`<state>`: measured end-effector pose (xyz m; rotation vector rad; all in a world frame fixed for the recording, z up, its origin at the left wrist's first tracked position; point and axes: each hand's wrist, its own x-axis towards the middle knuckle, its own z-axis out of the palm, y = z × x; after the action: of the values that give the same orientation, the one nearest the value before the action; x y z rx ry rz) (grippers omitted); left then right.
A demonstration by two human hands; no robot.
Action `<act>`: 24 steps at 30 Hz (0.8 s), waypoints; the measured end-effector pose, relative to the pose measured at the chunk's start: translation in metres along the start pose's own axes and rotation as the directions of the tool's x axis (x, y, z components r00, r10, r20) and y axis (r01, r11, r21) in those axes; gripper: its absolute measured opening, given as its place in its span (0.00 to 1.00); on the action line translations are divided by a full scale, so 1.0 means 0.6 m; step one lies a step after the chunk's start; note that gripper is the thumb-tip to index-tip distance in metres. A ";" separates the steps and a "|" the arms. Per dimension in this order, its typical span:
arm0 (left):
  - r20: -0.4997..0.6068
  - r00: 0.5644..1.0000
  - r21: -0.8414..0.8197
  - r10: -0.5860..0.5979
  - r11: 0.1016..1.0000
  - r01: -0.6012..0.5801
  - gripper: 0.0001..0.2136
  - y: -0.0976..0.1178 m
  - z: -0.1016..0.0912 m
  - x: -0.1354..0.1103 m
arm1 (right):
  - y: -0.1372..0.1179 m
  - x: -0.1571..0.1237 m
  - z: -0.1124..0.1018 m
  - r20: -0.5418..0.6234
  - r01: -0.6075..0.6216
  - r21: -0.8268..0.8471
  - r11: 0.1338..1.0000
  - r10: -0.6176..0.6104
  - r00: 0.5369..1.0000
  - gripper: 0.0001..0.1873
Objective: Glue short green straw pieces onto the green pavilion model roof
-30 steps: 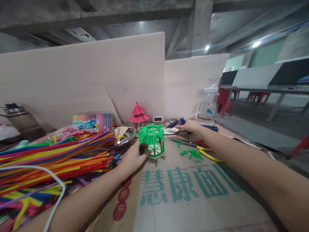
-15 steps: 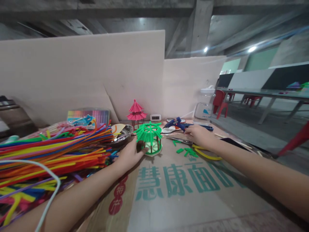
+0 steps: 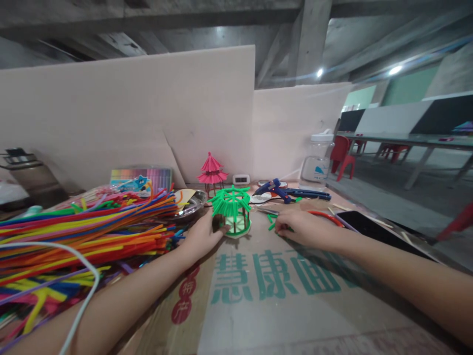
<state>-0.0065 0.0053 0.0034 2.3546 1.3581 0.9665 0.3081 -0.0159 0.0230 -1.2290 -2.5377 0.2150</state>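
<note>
Gripping fuzzy green pavilion (image 3: pixel 231 202) — left hand (image 3: pixel 201 235)

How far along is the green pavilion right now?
Done: the green pavilion stands with roof, posts and base together. In hand: the left hand grips its side, while the right hand rests fingertips at the loose green pieces on the cardboard. Left: those pieces lie unattached, and the glue gun lies unheld behind.

free: bare cardboard (image 3: pixel 295 315) in front | blocked: pipe-cleaner pile (image 3: pixel 92 231) left, green pavilion (image 3: pixel 232 207) centre, glue gun (image 3: pixel 275 189) behind
</note>
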 end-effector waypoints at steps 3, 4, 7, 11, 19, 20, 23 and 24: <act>0.010 1.000 0.019 -0.012 1.000 0.011 0.15 0.000 0.000 0.000 | -0.008 -0.001 -0.012 -0.026 -0.018 -0.033 0.999 0.017 1.000 0.07; 0.015 1.000 0.024 -0.017 1.000 0.016 0.15 0.000 0.000 0.000 | -0.010 -0.001 -0.017 -0.034 -0.034 -0.036 0.999 0.033 0.999 0.07; 0.023 0.999 0.026 -0.031 0.999 0.031 0.15 0.001 0.000 0.000 | -0.012 -0.002 -0.027 -0.005 -0.044 -0.016 0.999 0.044 0.999 0.06; 0.019 1.000 0.023 -0.024 0.999 0.023 0.15 0.001 0.000 0.001 | 0.000 -0.002 -0.017 0.077 -0.006 0.001 1.000 0.006 0.997 0.09; 0.029 0.999 0.055 -0.037 0.998 0.036 0.15 0.000 0.001 0.001 | -0.003 0.001 -0.007 0.039 0.022 -0.036 0.999 -0.021 0.999 0.10; 0.027 0.999 0.052 -0.032 0.998 0.031 0.15 0.000 0.001 0.000 | -0.009 0.001 -0.008 0.016 0.030 -0.058 0.998 -0.029 0.999 0.10; 0.017 1.000 0.037 -0.013 0.999 0.012 0.15 0.000 0.001 0.000 | -0.030 -0.001 -0.012 -0.057 -0.005 -0.100 0.995 -0.001 0.998 0.10; 0.013 1.000 0.029 -0.007 1.000 0.007 0.15 -0.001 0.001 -0.001 | -0.039 -0.003 -0.013 -0.084 -0.032 -0.085 0.996 0.025 0.996 0.09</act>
<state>-0.0067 0.0052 0.0028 2.3717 1.3842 0.9342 0.2950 -0.0319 0.0361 -1.2788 -2.4835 0.0598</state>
